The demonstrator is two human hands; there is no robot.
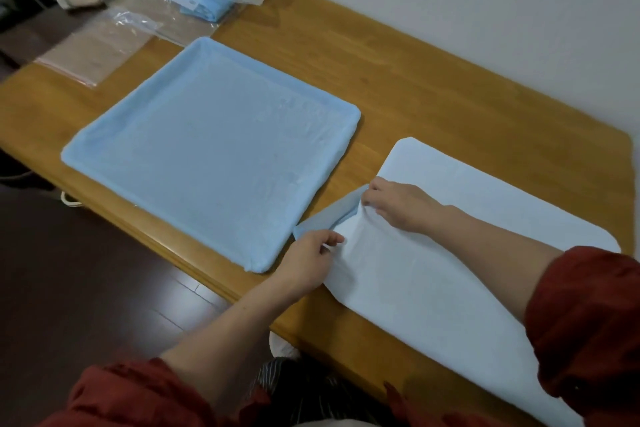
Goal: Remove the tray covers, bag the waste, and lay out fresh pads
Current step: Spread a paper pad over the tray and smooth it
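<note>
**Peeling the white cover from its left corner**

The white cover lies at the right of the counter, and both hands work its left corner. My left hand pinches the near edge. My right hand curls its fingers into the bunched fold, exposing a grey-blue strip. The blue-covered tray sits just to the left. In my judgement the step goes best if I lift both grips evenly and fold the cover inward, ready for the clear bags at far left.
</note>
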